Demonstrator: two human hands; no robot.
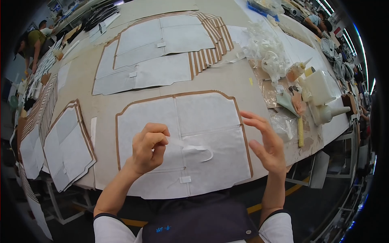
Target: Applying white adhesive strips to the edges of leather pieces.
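Note:
A white fabric panel with brown edging (209,115) lies flat before me at the table's near edge, crossed by seams and bearing a small white tag (185,179). My left hand (150,147) is closed over the panel's left half, its thumb and fingers pinching the end of a thin white strip (199,148). The strip's curled free end hangs over or rests on the panel's middle; which, I cannot tell. Beside the panel's right edge, my right hand (264,139) is raised with its fingers apart and nothing in it.
Overlapping brown-edged panels (188,33) lie farther back; more are stacked at left (70,142). On the right are a heap of clear and white strips (267,45), a glue bottle (295,71), a white plastic container (320,86) and a squeeze bottle (328,114). People stand at other tables.

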